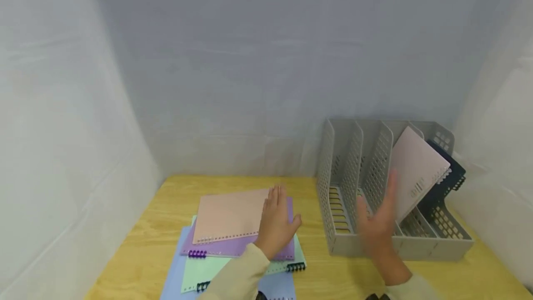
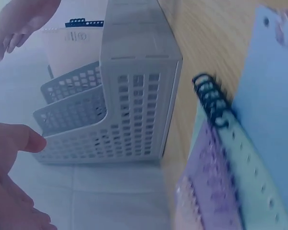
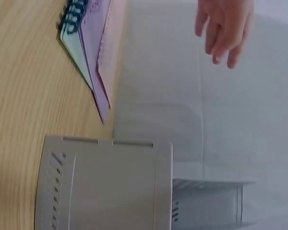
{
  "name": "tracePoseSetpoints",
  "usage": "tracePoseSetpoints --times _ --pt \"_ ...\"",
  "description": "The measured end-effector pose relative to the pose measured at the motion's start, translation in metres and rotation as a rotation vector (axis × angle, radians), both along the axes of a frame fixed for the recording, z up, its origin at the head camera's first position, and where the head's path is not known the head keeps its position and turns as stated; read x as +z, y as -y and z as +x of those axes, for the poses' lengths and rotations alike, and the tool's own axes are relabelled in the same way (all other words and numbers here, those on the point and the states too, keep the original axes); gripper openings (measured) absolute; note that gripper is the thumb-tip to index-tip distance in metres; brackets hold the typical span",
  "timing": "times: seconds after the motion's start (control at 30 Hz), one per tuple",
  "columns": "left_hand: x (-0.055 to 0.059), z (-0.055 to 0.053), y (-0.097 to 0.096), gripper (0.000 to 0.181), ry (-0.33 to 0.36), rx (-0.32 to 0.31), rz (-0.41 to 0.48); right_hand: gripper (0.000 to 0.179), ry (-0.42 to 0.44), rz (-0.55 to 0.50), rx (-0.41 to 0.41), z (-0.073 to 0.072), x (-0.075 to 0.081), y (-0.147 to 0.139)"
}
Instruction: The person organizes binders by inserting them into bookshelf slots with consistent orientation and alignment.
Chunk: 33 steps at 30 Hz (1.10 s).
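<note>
My left hand (image 1: 278, 223) hovers over a pile of spiral notebooks, its fingers extended and thumb apart, holding nothing. On top of that pile lies a peach notebook (image 1: 229, 214), above a purple one (image 1: 226, 248), a mint green one (image 1: 210, 267) and a blue one (image 1: 172, 267). My right hand (image 1: 378, 226), slightly blurred, is in front of a grey file rack (image 1: 433, 250) with fingers spread and nothing gripped. A pale pink notebook (image 1: 418, 170) leans tilted in one of the rack's right compartments. Beside it, a dark navy notebook (image 1: 433, 200) stands in the rightmost compartment, partly hidden.
The wooden table (image 1: 137, 249) meets white sheeting (image 1: 233, 152) at the back and both sides. The rack's perforated side wall (image 2: 134, 110) faces the pile, with a strip of table between them. Black spiral binding (image 2: 211, 98) sticks out from the pile toward the rack.
</note>
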<state>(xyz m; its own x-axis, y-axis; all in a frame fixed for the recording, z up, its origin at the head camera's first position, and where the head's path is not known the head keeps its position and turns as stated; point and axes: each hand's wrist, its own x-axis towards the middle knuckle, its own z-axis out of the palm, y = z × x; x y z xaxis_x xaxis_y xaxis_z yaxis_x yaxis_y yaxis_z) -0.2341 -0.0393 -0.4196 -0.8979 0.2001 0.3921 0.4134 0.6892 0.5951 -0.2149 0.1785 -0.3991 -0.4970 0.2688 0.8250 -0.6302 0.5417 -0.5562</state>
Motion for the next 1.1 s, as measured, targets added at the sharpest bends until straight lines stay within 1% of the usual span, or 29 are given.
tracePoseSetpoints --times 0.1,0.17,0.23,0.3,0.37,0.47,0.53,0.6,0.67,0.77,0.83,0.97,1.03,1.1 --pt "0.008 0.003 0.012 0.085 -0.039 0.028 -0.041 0.079 -0.022 0.106 0.026 0.003 -0.004 0.013" --pt "0.011 0.004 0.021 0.087 -0.055 0.047 -0.063 0.075 -0.046 0.148 0.056 0.003 -0.006 0.024" --pt "0.012 0.005 0.03 0.089 -0.08 0.062 -0.086 0.069 -0.047 0.197 0.07 0.004 -0.008 0.033" --pt "0.012 0.007 0.037 0.091 -0.112 0.07 -0.118 0.064 -0.09 0.268 0.078 0.004 -0.009 0.042" --pt "0.01 0.008 0.042 0.093 -0.158 0.082 -0.161 0.061 -0.114 0.336 0.086 0.002 -0.009 0.049" --pt "0.006 0.011 0.05 0.095 -0.24 0.108 -0.26 0.06 -0.142 0.43 0.073 -0.001 -0.01 0.061" --pt "0.004 0.013 0.055 0.096 -0.289 0.13 -0.325 0.06 -0.149 0.478 0.057 -0.004 -0.012 0.069" --pt "0.003 0.014 0.061 0.096 -0.319 0.153 -0.383 0.063 -0.141 0.518 0.043 -0.008 -0.013 0.075" --pt "0.001 0.014 0.067 0.097 -0.326 0.17 -0.419 0.067 -0.127 0.55 0.038 -0.011 -0.016 0.081" --pt "-0.003 0.011 0.077 0.098 -0.306 0.18 -0.442 0.072 -0.095 0.594 0.042 -0.016 -0.019 0.089" --pt "-0.006 0.008 0.083 0.097 -0.288 0.159 -0.442 0.074 -0.072 0.622 0.056 -0.018 -0.022 0.094" --pt "-0.011 0.003 0.093 0.091 -0.268 0.103 -0.447 0.073 -0.015 0.678 0.137 -0.018 -0.026 0.104" --pt "-0.012 0.002 0.098 0.088 -0.259 0.098 -0.46 0.071 0.006 0.717 0.166 -0.018 -0.029 0.109" --pt "-0.012 0.001 0.102 0.083 -0.252 0.095 -0.469 0.07 0.034 0.755 0.173 -0.019 -0.031 0.114"
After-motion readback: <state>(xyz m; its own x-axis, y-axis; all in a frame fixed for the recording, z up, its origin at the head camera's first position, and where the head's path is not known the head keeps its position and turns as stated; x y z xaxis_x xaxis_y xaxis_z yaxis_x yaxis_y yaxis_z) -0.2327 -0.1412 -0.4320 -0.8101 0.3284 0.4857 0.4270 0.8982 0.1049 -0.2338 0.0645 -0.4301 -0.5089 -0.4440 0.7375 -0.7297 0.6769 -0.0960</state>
